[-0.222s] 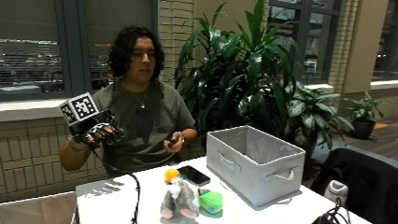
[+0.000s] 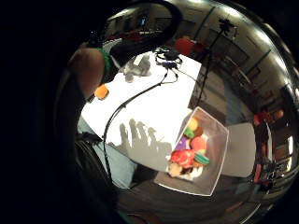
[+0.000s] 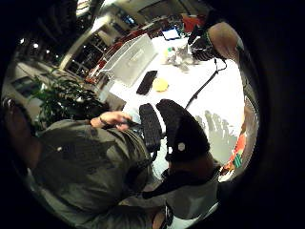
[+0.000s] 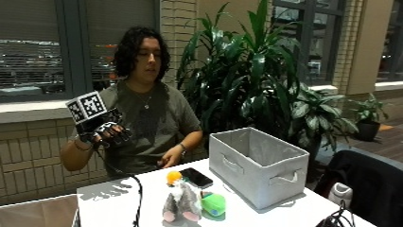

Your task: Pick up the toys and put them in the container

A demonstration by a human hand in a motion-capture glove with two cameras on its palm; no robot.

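On the white table (image 4: 113,201), near its front edge, three toys are grouped: a grey plush toy (image 4: 181,203) standing upright, a green toy (image 4: 214,204) just beside it, and a small orange ball (image 4: 174,177) behind them. A black phone (image 4: 196,177) lies between the ball and the grey fabric container (image 4: 258,165), which is set on the same table. Well above the tabletop, the gloved right hand (image 4: 106,133) is raised at chest height with fingers loosely curled, nothing held.
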